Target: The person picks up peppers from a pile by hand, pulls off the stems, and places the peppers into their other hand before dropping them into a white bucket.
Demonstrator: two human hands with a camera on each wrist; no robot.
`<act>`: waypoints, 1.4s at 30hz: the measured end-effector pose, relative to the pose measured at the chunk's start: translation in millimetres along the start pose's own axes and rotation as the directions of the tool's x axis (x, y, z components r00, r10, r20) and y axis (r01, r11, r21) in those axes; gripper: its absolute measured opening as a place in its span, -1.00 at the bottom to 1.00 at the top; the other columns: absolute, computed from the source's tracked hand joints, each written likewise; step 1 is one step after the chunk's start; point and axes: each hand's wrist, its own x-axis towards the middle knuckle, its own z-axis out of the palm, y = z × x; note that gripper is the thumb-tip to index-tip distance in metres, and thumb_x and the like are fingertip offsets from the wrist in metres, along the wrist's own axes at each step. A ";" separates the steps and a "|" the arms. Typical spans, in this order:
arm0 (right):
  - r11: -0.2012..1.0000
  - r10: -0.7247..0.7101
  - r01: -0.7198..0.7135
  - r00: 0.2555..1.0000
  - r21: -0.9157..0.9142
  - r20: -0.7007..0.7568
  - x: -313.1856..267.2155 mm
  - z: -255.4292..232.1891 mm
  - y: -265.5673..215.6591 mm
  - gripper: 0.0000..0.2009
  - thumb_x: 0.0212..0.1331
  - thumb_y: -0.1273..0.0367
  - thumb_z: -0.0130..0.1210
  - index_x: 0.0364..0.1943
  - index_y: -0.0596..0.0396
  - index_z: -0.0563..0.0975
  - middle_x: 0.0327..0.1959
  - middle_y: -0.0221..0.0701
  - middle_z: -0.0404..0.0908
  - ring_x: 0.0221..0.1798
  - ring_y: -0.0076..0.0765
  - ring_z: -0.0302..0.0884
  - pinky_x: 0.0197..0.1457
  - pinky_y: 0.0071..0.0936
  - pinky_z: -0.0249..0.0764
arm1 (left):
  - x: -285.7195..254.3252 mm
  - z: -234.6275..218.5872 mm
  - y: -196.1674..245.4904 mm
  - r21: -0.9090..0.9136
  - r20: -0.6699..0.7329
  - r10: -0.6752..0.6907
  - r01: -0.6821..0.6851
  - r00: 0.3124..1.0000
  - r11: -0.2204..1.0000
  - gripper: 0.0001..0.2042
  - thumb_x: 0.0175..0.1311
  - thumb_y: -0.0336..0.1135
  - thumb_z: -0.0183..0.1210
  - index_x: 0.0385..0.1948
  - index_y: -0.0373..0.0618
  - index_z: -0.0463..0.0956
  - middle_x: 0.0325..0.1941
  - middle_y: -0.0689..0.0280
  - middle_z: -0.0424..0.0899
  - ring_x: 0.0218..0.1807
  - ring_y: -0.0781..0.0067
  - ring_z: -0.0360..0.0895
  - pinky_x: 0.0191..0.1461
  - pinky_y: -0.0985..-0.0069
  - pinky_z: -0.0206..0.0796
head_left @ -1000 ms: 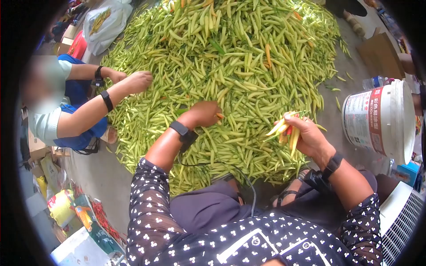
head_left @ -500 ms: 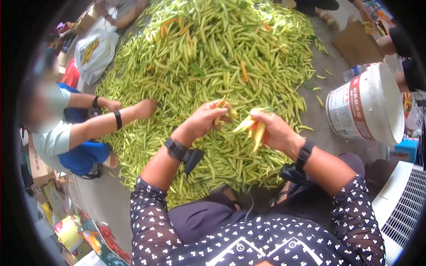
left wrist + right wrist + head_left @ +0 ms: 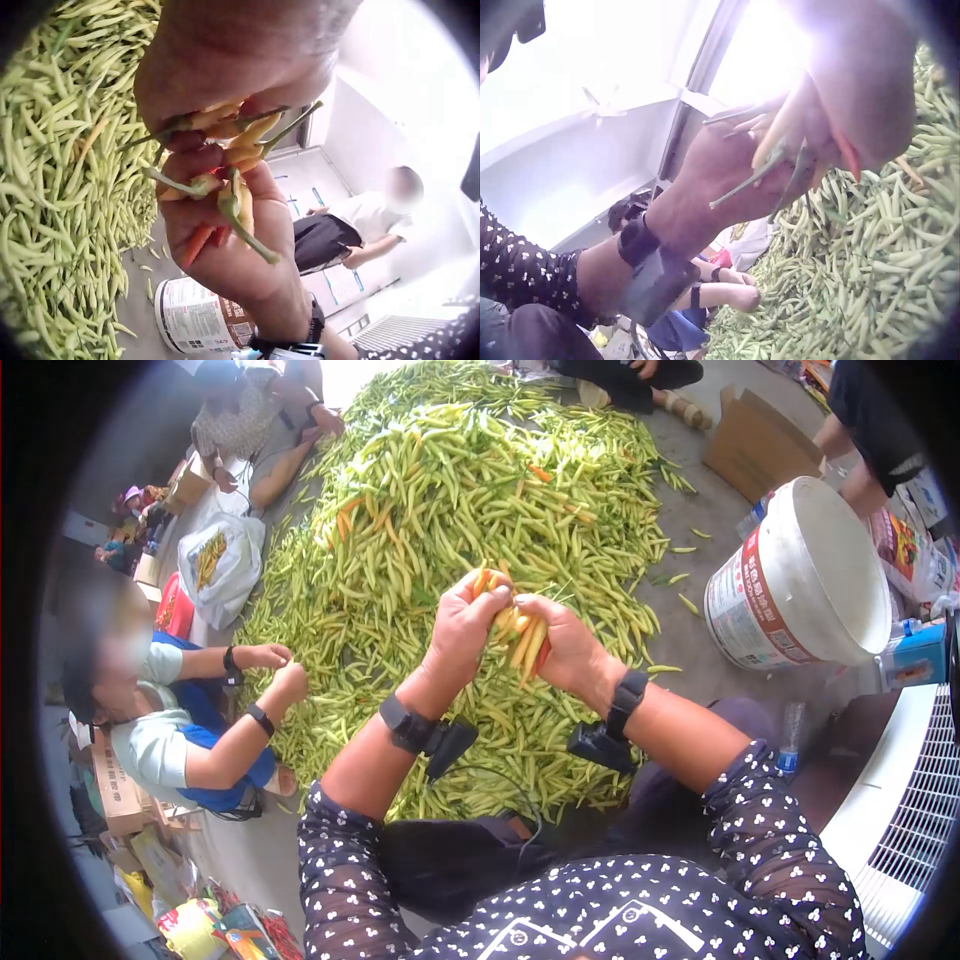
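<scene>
My left hand (image 3: pixel 466 628) and right hand (image 3: pixel 566 648) meet above a big heap of pale green chili peppers (image 3: pixel 440 490). The right hand grips a bunch of yellow, orange and red chili peppers (image 3: pixel 528 644), whose tips hang below the fingers. Orange chili peppers (image 3: pixel 486 581) show in the curled fingers of the left hand, its thumb close to the right thumb. Green stems stick out between the two hands in the left wrist view, around a yellow chili pepper (image 3: pixel 244 206). In the right wrist view a red pepper tip (image 3: pixel 847 156) shows below the right hand.
A white bucket (image 3: pixel 830 575) stands right of the heap, with a cardboard box (image 3: pixel 760 445) behind it. Another person (image 3: pixel 165 710) sits at the left edge. Beyond are a white bag (image 3: pixel 225 585) and a red basin (image 3: pixel 174 607). More people sit at the far side.
My left hand has risen from the heap with orange chili peppers. The right hand has moved left with its bunch, and both hands now meet. The person at left has drawn their hands back.
</scene>
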 end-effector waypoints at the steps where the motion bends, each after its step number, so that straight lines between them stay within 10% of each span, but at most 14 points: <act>1: 0.998 -0.007 0.004 0.999 0.058 0.046 -1.0 3.2 -3.4 -0.82 0.21 0.32 -0.15 -0.21 0.07 0.42 -0.40 -0.44 0.48 -0.37 -0.46 0.45 -0.27 -0.47 0.42 | 0.4 6.1 6.0 0.008 0.006 0.003 -0.003 1.000 1.000 -0.90 0.16 -0.45 -0.03 -0.33 -0.21 0.42 -0.42 0.38 0.43 -0.38 0.58 0.37 -0.18 0.62 0.25; 4: 0.985 -0.007 -0.011 0.995 0.174 0.104 0.0 9.3 -10.0 -0.78 0.24 0.30 -0.21 -0.15 0.07 0.40 -0.28 -0.42 0.50 -0.25 -0.46 0.48 -0.14 -0.45 0.43 | -1.3 23.5 20.5 0.778 0.180 0.377 -0.366 0.909 0.510 -0.81 0.07 -0.46 0.00 -0.25 -0.25 0.43 -0.13 0.12 0.43 -0.13 0.20 0.43 -0.03 0.42 0.27; 9: 0.977 -0.066 0.032 0.986 0.212 0.155 5.9 8.8 -13.9 -0.79 0.23 0.31 -0.13 -0.12 0.05 0.41 -0.22 -0.44 0.50 -0.18 -0.50 0.47 -0.08 -0.50 0.41 | 8.5 32.1 -3.4 0.755 -0.005 0.522 -0.338 0.853 0.561 -0.72 0.20 -0.35 -0.06 -0.09 -0.24 0.43 0.04 0.02 0.37 0.11 0.12 0.33 0.19 0.41 0.13; 11: 0.989 -0.106 0.089 0.984 0.119 0.143 3.2 9.8 -8.5 -0.76 0.23 0.33 -0.11 -0.07 0.07 0.39 -0.18 -0.44 0.50 -0.13 -0.49 0.46 -0.02 -0.48 0.39 | 18.8 16.5 -27.5 0.346 -0.198 0.373 -0.292 0.906 0.892 -0.64 0.32 -0.22 -0.15 -0.04 -0.34 0.38 0.12 0.01 0.33 0.17 0.10 0.28 0.24 0.38 0.07; 16: 0.984 -0.144 0.156 0.981 -0.087 0.128 -17.5 8.5 -19.1 -0.69 0.18 0.40 -0.03 0.02 0.10 0.34 -0.17 -0.46 0.50 -0.12 -0.51 0.46 0.01 -0.48 0.38 | 1.7 40.3 -4.8 0.514 -0.012 0.252 -0.210 0.968 0.832 -0.31 0.33 0.18 -0.47 0.22 -0.29 0.10 0.38 -0.02 -0.10 0.42 0.21 -0.18 0.40 0.38 -0.33; 24: 0.889 -0.389 0.384 0.921 -0.251 0.031 -28.7 1.8 -49.4 -0.77 0.09 0.46 0.02 -0.13 0.17 0.46 -0.28 -0.44 0.55 -0.25 -0.54 0.48 -0.15 -0.57 0.38 | 22.5 61.6 -11.3 0.292 0.108 0.175 -0.200 0.979 0.935 -0.31 0.35 0.10 -0.32 0.31 -0.18 -0.38 0.37 0.10 -0.01 0.35 0.34 -0.01 0.37 0.46 -0.20; 26: 0.873 -0.400 0.369 0.916 -0.318 -0.038 -42.4 3.4 -74.0 -0.81 0.10 0.47 -0.01 -0.17 0.11 0.48 -0.36 -0.42 0.56 -0.36 -0.50 0.49 -0.31 -0.52 0.42 | 7.7 84.6 17.2 0.323 0.045 0.139 -0.146 0.989 0.935 -0.33 0.31 0.21 -0.43 0.30 -0.11 -0.11 0.38 0.17 0.01 0.38 0.29 -0.06 0.37 0.26 -0.25; 28: -0.120 -0.651 0.394 0.662 -0.911 0.371 -64.5 -10.5 -121.4 -0.82 0.14 0.43 -0.04 -0.17 0.04 0.47 -0.38 -0.36 0.57 -0.42 -0.44 0.50 -0.38 -0.51 0.42 | 14.4 78.9 23.7 0.431 0.017 0.122 -0.117 0.992 0.895 -0.32 0.29 0.25 -0.48 0.29 -0.07 -0.01 0.38 0.19 0.01 0.39 0.28 -0.08 0.37 0.17 -0.28; 31: -0.073 -0.858 0.583 0.377 -0.809 0.349 -117.1 -5.3 -206.3 -0.76 0.20 0.27 -0.05 -0.20 0.16 0.44 -0.27 -0.21 0.55 -0.24 -0.42 0.51 -0.13 -0.57 0.41 | 41.1 38.6 9.1 0.222 -0.014 0.295 -0.285 0.955 0.933 -0.51 0.39 -0.09 -0.34 0.13 -0.32 0.23 0.23 0.08 0.27 0.31 0.29 0.12 0.38 0.42 -0.19; 32: 0.291 -0.927 0.718 0.376 -0.632 0.000 -133.7 -4.5 -233.8 -0.80 0.16 0.32 0.02 -0.20 0.13 0.46 -0.30 -0.27 0.55 -0.28 -0.45 0.52 -0.21 -0.61 0.45 | 42.2 22.3 12.4 0.317 -0.023 0.220 -0.201 0.975 0.927 -0.47 0.35 0.03 -0.34 0.14 -0.20 0.26 0.24 0.15 0.27 0.32 0.25 0.09 0.33 0.26 -0.13; 34: -0.012 -1.000 0.722 -0.014 -0.691 0.002 -159.6 -8.3 -269.9 -0.82 -0.03 0.41 0.19 -0.32 0.18 0.54 -0.46 -0.41 0.55 -0.53 -0.59 0.49 -0.51 -0.66 0.38 | 45.7 -11.6 17.1 0.495 -0.090 0.204 -0.134 0.975 0.858 -0.50 0.34 0.01 -0.30 0.07 -0.18 0.34 0.17 0.17 0.36 0.27 0.26 0.17 0.28 0.27 -0.03; 37: -0.049 -0.993 0.264 0.089 -0.963 0.075 -183.0 -88.2 -310.5 -0.77 -0.01 0.39 0.18 -0.24 0.13 0.54 -0.42 -0.42 0.55 -0.44 -0.55 0.52 -0.42 -0.62 0.42 | 37.4 -36.3 26.0 0.496 -0.269 0.151 0.002 0.951 0.869 -0.63 0.32 -0.16 -0.12 -0.07 -0.29 0.45 0.03 0.16 0.49 0.12 0.37 0.35 0.22 0.50 0.08; 39: -0.117 -0.993 -0.590 0.083 -0.799 0.084 -175.0 -127.2 -316.6 -0.73 0.03 0.33 0.15 -0.17 0.11 0.53 -0.30 -0.37 0.56 -0.26 -0.52 0.50 -0.19 -0.53 0.41 | 46.8 -94.1 12.5 0.562 -0.250 0.191 -0.018 0.949 0.827 -0.64 0.29 -0.17 -0.05 -0.08 -0.30 0.46 -0.08 0.22 0.56 0.00 0.42 0.43 0.11 0.51 0.19; 42: -0.060 -0.993 -0.073 0.107 -0.996 0.052 -150.7 -61.9 -265.8 -0.71 0.05 0.30 0.13 -0.14 0.11 0.51 -0.18 -0.30 0.54 -0.11 -0.48 0.43 0.03 -0.49 0.30 | 35.2 -154.7 1.8 0.763 -0.184 0.193 0.017 0.964 0.646 -0.68 0.23 -0.21 0.01 -0.17 -0.33 0.49 -0.24 0.26 0.62 -0.18 0.44 0.51 -0.06 0.51 0.30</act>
